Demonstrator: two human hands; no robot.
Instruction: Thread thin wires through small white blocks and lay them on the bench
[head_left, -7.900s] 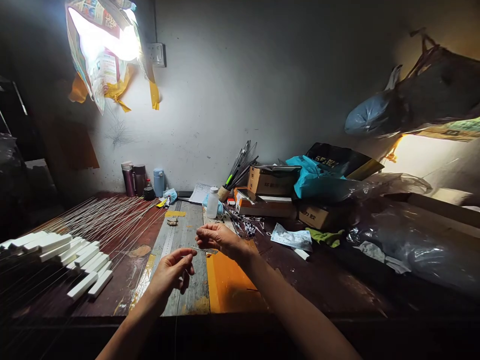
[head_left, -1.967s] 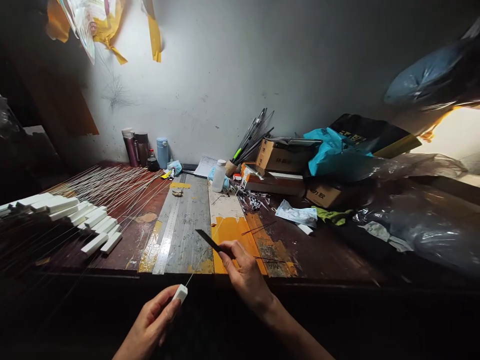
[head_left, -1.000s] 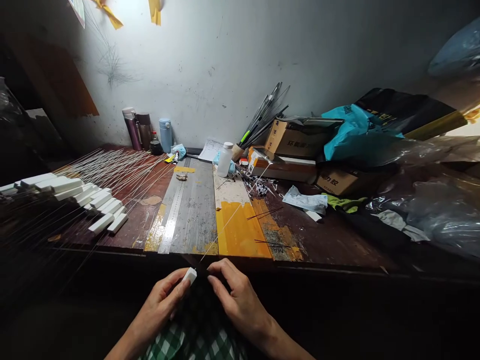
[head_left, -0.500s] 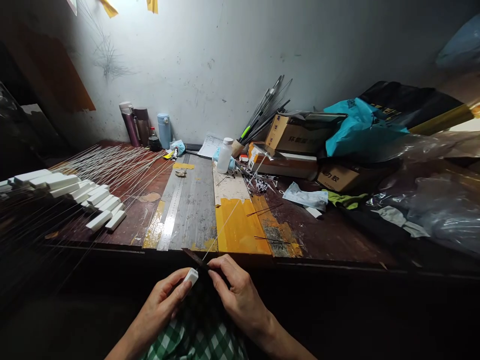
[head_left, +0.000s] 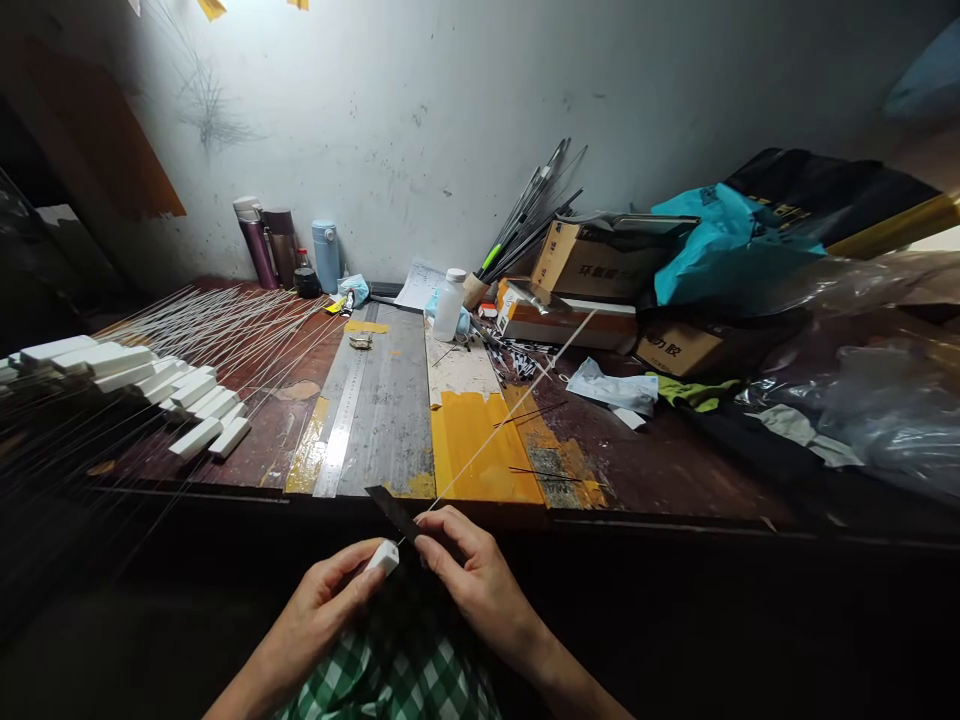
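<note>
Between the fingers and thumb of my left hand (head_left: 337, 592) is a small white block (head_left: 384, 557). A long thin pale rod (head_left: 495, 430) runs from the block up and to the right over the table. My right hand (head_left: 469, 565) pinches a dark flat metal strip (head_left: 391, 512), its far end pointing up and left. The strip lies close beside the rod, just past the block; whether they touch I cannot tell. Both hands are in front of the table's near edge, above a green-and-white checked cloth (head_left: 442, 675).
Several white blocks (head_left: 196, 437) with thin rods lie on the left of the table. A steel ruler (head_left: 341, 430) sits mid-table, with a white bottle (head_left: 450, 305) behind it. Cardboard boxes (head_left: 600, 262), a face mask (head_left: 611, 387) and plastic bags (head_left: 892, 415) occupy the right.
The thin rod now leans further right, and more of its length shows. The dark strip has turned so its flat face shows more. My left hand still grips the white block.
</note>
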